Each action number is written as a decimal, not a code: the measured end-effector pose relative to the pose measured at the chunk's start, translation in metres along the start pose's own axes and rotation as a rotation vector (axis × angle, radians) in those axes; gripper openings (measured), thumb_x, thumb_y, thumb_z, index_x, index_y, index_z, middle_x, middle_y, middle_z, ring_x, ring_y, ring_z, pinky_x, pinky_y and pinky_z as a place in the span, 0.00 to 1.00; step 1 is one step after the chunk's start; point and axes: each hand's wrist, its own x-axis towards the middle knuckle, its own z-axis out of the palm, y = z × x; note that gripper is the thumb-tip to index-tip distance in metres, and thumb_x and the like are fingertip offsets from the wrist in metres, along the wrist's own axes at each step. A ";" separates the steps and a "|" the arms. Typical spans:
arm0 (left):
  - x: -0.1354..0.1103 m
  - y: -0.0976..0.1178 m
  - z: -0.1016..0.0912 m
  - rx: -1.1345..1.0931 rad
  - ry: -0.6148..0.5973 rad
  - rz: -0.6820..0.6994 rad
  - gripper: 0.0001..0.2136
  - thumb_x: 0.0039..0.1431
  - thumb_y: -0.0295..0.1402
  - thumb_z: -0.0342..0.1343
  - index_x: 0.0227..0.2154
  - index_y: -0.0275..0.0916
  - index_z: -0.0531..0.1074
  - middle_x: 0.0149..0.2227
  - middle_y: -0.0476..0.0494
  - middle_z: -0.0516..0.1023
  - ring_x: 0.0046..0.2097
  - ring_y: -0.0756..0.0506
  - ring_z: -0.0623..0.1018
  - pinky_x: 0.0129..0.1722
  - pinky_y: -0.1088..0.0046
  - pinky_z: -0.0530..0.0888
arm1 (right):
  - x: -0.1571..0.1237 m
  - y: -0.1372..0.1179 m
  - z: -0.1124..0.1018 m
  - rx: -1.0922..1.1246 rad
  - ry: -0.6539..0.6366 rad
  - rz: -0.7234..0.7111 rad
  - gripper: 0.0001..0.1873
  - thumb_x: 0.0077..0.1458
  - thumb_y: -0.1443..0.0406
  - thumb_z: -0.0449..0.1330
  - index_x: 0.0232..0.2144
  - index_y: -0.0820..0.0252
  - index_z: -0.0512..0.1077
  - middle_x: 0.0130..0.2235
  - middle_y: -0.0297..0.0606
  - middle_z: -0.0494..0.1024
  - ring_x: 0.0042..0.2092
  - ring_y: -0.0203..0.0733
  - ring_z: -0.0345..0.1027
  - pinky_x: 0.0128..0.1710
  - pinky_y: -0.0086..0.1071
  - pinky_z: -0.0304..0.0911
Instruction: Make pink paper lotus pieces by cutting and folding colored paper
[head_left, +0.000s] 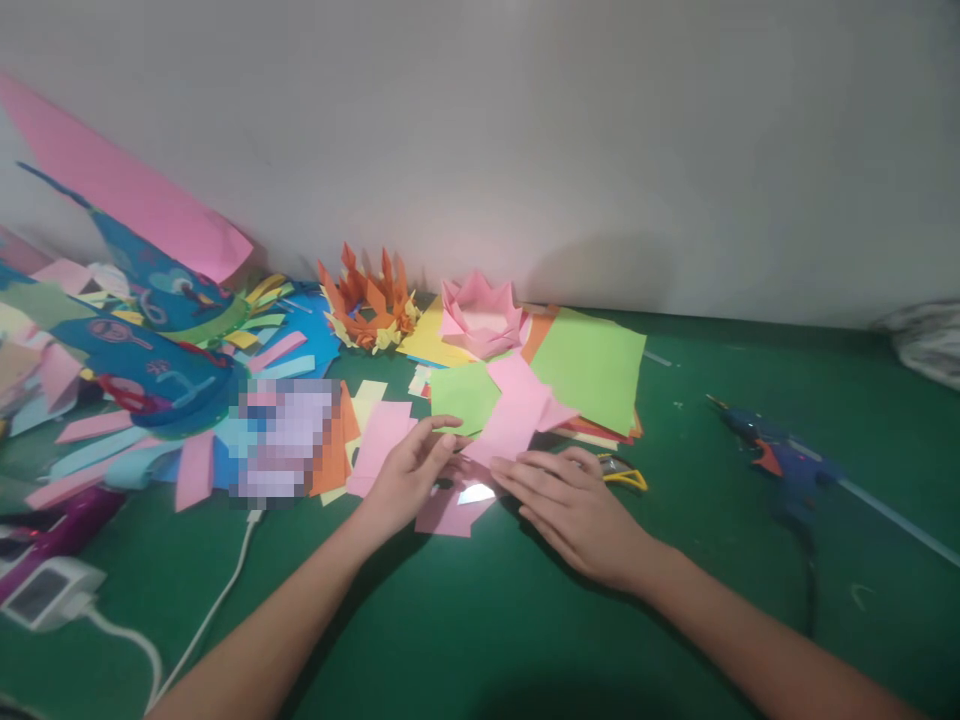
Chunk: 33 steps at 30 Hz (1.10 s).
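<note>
A pink paper strip (517, 408) slants up from between my hands over other sheets. My left hand (409, 478) curls at its lower left corner; the index finger stands a little above the thumb, and the other fingertips are partly hidden at the paper. My right hand (581, 512) lies with its fingers stretched along the strip's lower right edge. Just below the strip is a small shiny patch (476, 493) over more pink paper (442, 515); what makes it shine is unclear. A yellow-edged cutter (626, 472) shows behind my right hand.
Green sheets (589, 365), a pink folded-paper crown (480, 315) and an orange one (367, 305) stand near the wall. Blue cone hats (180, 375) with paper strips fill the left, beside a blurred-out device (289, 440) on a white cable (236, 570). A blue glue gun (780, 455) lies right.
</note>
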 end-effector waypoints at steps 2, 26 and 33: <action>0.000 0.001 0.004 -0.056 -0.019 -0.053 0.21 0.56 0.48 0.54 0.45 0.39 0.64 0.39 0.41 0.75 0.34 0.48 0.77 0.35 0.69 0.74 | 0.001 -0.001 -0.001 0.019 -0.048 -0.063 0.22 0.64 0.67 0.44 0.60 0.58 0.58 0.57 0.38 0.68 0.55 0.43 0.60 0.49 0.41 0.51; -0.003 -0.005 0.010 0.115 0.035 0.038 0.12 0.48 0.41 0.63 0.27 0.36 0.73 0.25 0.49 0.75 0.29 0.49 0.74 0.30 0.74 0.70 | 0.001 -0.002 0.003 0.383 0.053 0.158 0.20 0.61 0.65 0.50 0.56 0.53 0.59 0.54 0.45 0.68 0.55 0.47 0.60 0.52 0.46 0.57; -0.003 0.003 0.014 -0.005 0.089 0.006 0.13 0.47 0.41 0.63 0.27 0.37 0.72 0.26 0.49 0.75 0.30 0.49 0.74 0.30 0.74 0.72 | 0.020 -0.007 0.006 0.823 0.143 0.630 0.15 0.55 0.63 0.58 0.45 0.57 0.64 0.40 0.41 0.76 0.32 0.37 0.71 0.32 0.32 0.69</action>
